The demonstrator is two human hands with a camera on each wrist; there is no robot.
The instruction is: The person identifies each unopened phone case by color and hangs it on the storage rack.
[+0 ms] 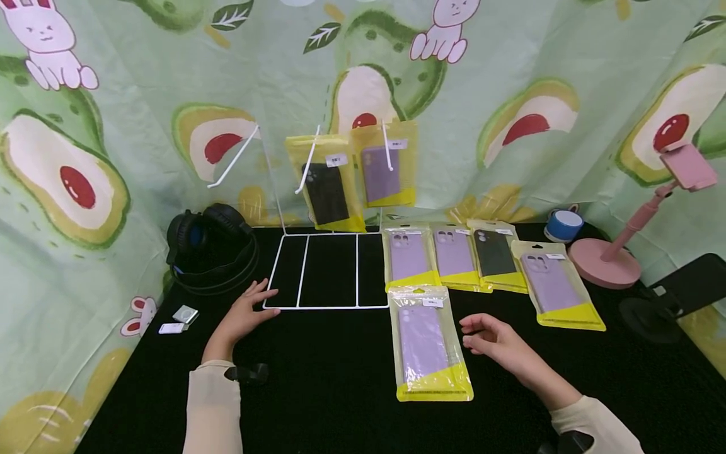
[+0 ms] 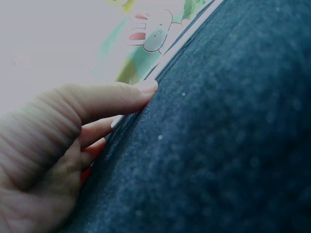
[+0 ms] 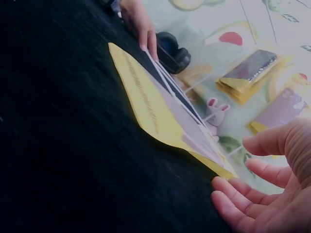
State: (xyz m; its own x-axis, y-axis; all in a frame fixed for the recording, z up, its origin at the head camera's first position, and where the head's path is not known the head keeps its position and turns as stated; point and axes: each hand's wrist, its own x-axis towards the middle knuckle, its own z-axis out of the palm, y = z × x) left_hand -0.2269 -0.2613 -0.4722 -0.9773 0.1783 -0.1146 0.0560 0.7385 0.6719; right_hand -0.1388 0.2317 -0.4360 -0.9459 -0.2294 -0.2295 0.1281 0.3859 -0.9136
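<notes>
**Hands at rest beside rack base and nearest case pack**

Left hand: palm down on the black cloth, fingers straight and slightly spread, fingertips touching the near left corner of the white wire rack. The left wrist view confirms the fingers lie flat on the cloth and hold nothing. The touch looks like a steadying one, judging from its place at the frame's corner.

Right hand: just right of the near pack, apart from it, fingers loosely curled and a little separated, nothing pinched. The right wrist view shows the open palm and relaxed fingers next to the pack's yellow edge.

Near pack: a lilac phone case in a clear sleeve with a yellow bottom band, flat on the cloth, front and right of the rack base, hang-hole end pointing away from the person.

Other packs: four more in a row behind it, flat and overlapping at the edges, all hang-hole end away. Two packs hang on the rack's white hooks, one dark, one lilac; a third hook at left is bare.

Surroundings: headphones left of the rack; two small white items near the left edge; blue cup and pink phone stand at right.
</notes>
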